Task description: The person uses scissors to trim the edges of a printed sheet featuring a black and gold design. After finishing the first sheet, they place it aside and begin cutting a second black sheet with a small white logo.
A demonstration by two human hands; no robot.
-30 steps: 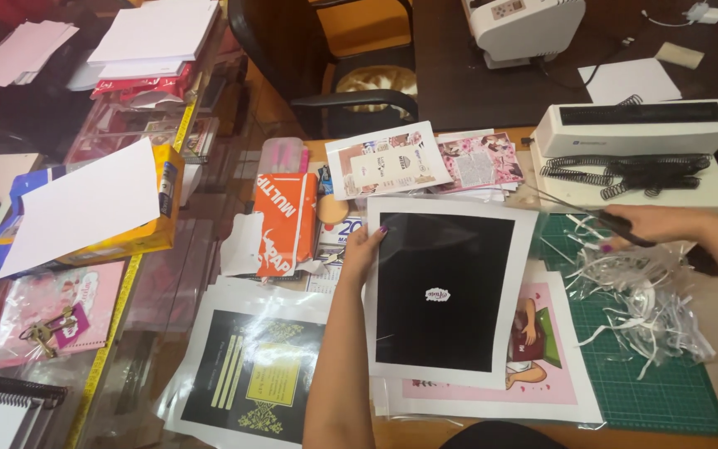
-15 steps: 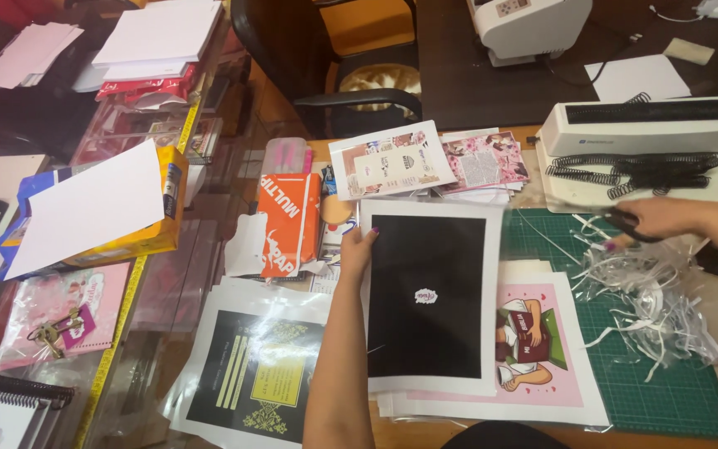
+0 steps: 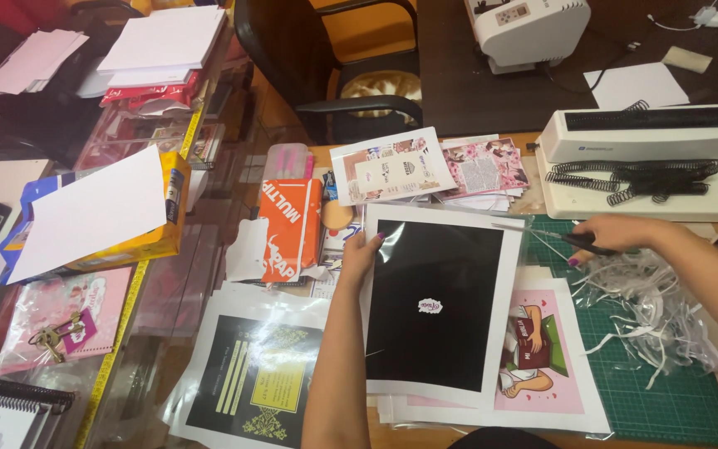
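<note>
While the left hand (image 3: 362, 249) pinches the black print's (image 3: 435, 303) ten-o'clock corner, the right hand (image 3: 617, 234) grips scissors (image 3: 554, 238) at two o'clock; an orange carton (image 3: 291, 226) lies at nine.

paper scraps (image 3: 654, 308) and binding machine (image 3: 641, 158) crowd the right.

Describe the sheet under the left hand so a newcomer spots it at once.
Start at the green cutting mat on the right and look just left of it, at the stack of prints. The top sheet is the black print, held at its upper left corner by the left hand. Only it is solid black with a white border and one tiny white emblem.
</note>
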